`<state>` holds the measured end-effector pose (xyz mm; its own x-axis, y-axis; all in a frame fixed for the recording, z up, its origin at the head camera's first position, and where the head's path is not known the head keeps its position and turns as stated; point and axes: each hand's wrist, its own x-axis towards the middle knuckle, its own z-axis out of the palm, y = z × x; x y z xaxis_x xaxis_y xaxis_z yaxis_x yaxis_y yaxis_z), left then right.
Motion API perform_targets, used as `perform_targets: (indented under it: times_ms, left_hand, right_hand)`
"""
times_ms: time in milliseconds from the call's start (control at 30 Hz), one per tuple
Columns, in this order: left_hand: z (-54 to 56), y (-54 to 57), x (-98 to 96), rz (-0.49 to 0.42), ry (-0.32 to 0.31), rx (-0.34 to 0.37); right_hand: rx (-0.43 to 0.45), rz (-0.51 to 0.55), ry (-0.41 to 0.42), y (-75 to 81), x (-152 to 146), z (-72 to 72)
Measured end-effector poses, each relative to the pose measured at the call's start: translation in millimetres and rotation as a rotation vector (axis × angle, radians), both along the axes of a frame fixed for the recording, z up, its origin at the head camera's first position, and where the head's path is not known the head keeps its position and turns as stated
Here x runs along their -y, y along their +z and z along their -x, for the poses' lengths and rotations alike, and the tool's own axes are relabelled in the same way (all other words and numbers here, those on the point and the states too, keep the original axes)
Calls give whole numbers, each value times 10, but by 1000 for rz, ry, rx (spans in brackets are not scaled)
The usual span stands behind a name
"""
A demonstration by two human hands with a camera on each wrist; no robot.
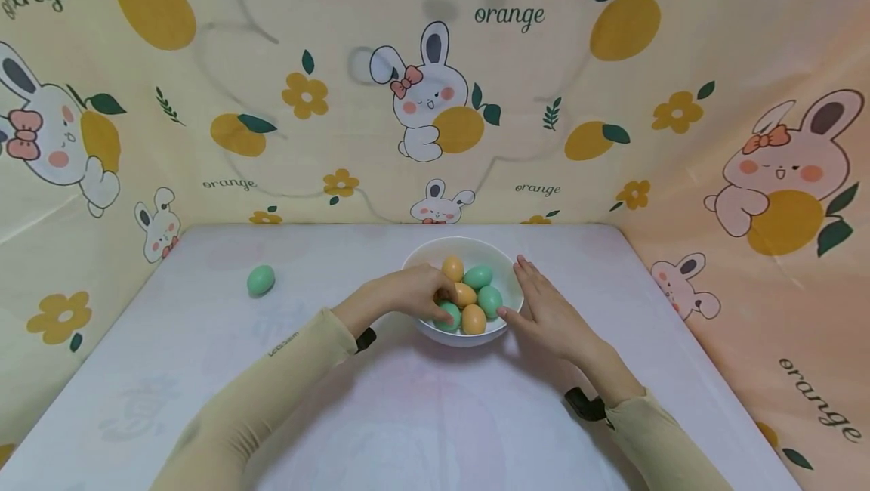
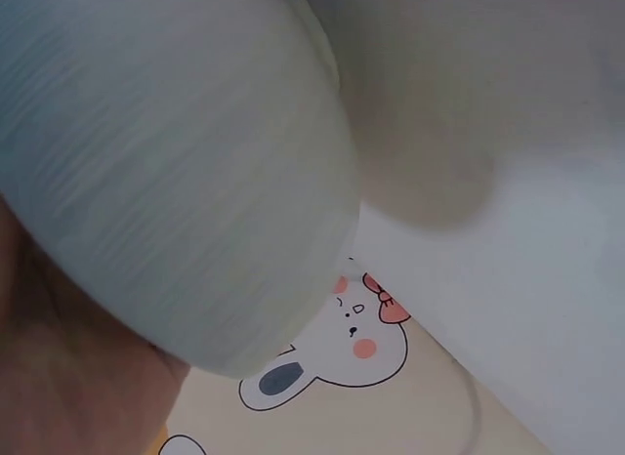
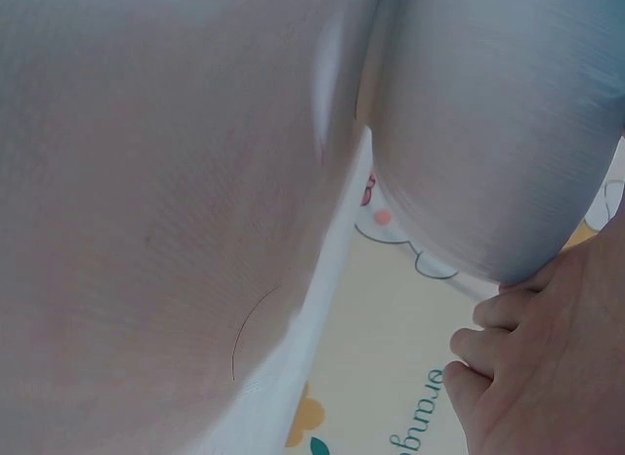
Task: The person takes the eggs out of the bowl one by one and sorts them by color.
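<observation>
A white bowl [image 1: 462, 341] stands near the table's far middle, holding several green and yellow toy eggs. My left hand [image 1: 411, 291] reaches over its left rim. Thumb and fingers curl round a green egg [image 1: 448, 317] at the bowl's front left; the fingers partly hide a yellow egg [image 1: 465, 294] beside it. My right hand [image 1: 550, 317] rests against the bowl's right side with straight fingers, its thumb at the rim near another green egg [image 1: 489, 301]. Both wrist views show the bowl's outer wall [image 2: 195, 182] and part of each hand; the eggs are hidden there.
One more green egg [image 1: 260, 280] lies alone on the white tabletop [image 1: 340, 430], to the left of the bowl. A patterned cloth [image 1: 326, 38] with rabbits and oranges hangs behind the table and along both sides.
</observation>
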<state>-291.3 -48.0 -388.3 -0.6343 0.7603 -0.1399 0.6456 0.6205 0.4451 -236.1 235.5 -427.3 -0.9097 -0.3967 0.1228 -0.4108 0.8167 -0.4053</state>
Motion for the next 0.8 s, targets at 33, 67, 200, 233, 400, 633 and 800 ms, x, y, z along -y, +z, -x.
perform_targets:
  times_ms: [33,67,200,233,400,633,800]
  left_hand:
    - [-1,4,0,3,3,5]
    - [-2,9,-1,4,6,11]
    - [-4,14,-6,8,0,20]
    - [-4,13,-7,9,-5,20]
    - [-6,20,-16,10,-22,19]
    - [-3,-6,-16,-2,-24,10]
    - [0,-13,-8,-15,-28,21]
  right_hand:
    - [0,1,0,2,2,0]
    - [-1,0,-1,2,3,1]
    - [-7,-1,-1,3,4,5]
    - [-7,0,-2,2,5,5]
    - [-6,0,-3,-3,7,7]
    - [-5,2,-6,-13,3,13]
    - [-1,1,-8,-20,1,10]
